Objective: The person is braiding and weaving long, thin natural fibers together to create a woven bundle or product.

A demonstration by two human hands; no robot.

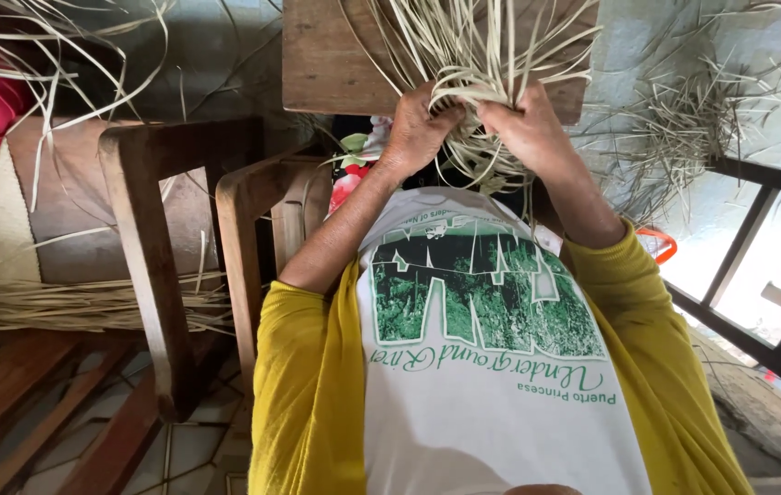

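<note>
Straw strips (473,64) gripped by left hand (418,128), right hand (528,128).

You were sitting in what looked like a home used as a small weaving workshop. Pale dried strips (464,46) fanned over a worn wooden board (326,64) in front of you, and a bundle of the same straw (70,302) lay across a wooden chair (161,275) beside you. Cut scraps (684,119) littered a bare concrete floor (647,55), patterned tiles (189,449) showed below, and a dark window frame (748,238) stood alongside.
</note>
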